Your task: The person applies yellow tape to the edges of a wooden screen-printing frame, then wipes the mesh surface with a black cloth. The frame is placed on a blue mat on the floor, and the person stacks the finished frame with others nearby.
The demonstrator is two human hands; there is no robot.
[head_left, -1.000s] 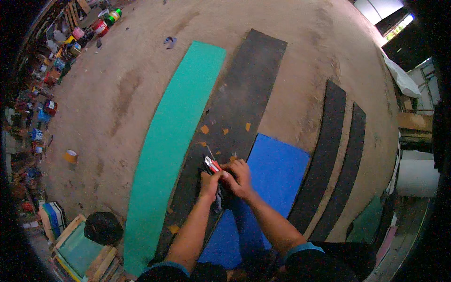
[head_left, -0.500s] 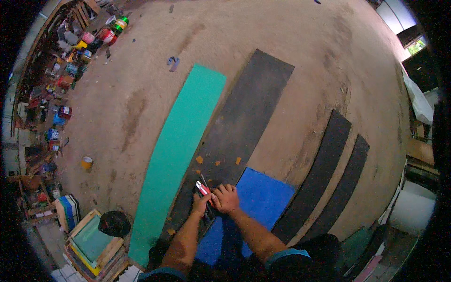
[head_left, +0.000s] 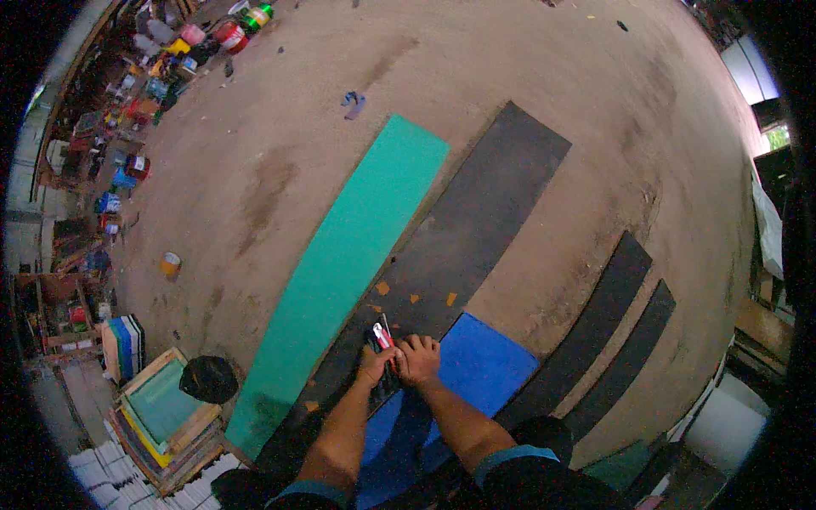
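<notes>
My two hands meet low in the middle of the view, over the dark grey strip. A red and silver utility knife points away from me between them. My left hand is closed on it. Against its lower end my right hand is curled, fingers bent; what lies under them is hidden. A thin rod-like edge shows beside the knife's tip. The blue sheet lies under my right forearm, and a long green strip lies left of the grey one.
Small orange scraps dot the grey strip. Two narrow black strips lie to the right. At lower left are stacked wooden frames and a black bag. A yellowish can stands on the floor; paint containers line the upper left.
The view has shifted, so the strips sit farther right in the picture. Both hands keep the same closed hold around the knife, with little visible movement over the grey strip.
</notes>
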